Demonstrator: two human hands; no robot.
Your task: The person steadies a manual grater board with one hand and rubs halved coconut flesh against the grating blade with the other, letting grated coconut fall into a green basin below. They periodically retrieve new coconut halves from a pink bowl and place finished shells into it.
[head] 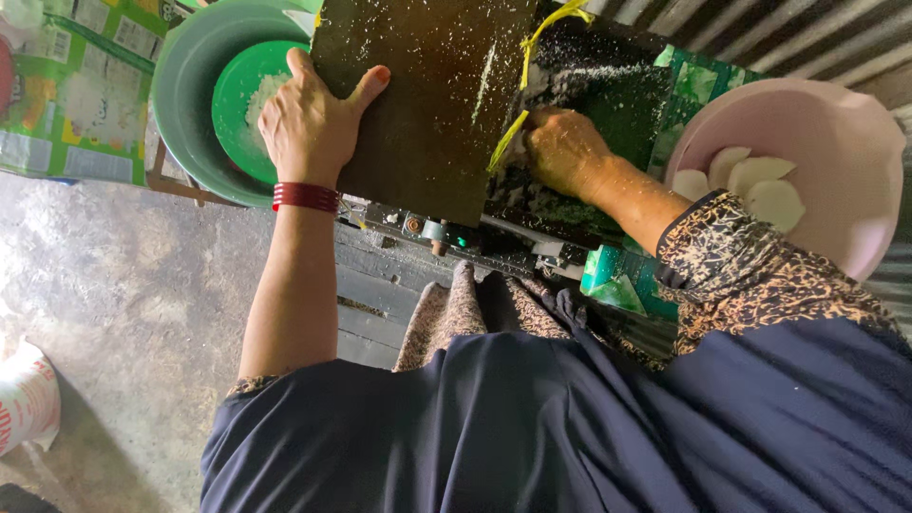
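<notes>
My left hand [309, 123], with red bangles at the wrist, grips the left edge of a dark flat cover [427, 104] on a machine; the thumb lies on top and the fingers wrap over the edge. My right hand [565, 147] is curled inside the machine's dark opening [617, 104], which is speckled with white shreds. Whatever it presses on is hidden under the fingers. A yellow strip [522, 85] hangs beside that hand. Right of it stands a pink bowl [855, 142] holding white curved pieces [760, 185].
A small green bowl [233, 104] with white shreds sits inside a larger grey-green basin [185, 95] behind my left hand. Printed green sacks [76, 85] lie at the left, a white sack [27, 394] on the concrete floor. Corrugated metal sheet [760, 33] backs the machine.
</notes>
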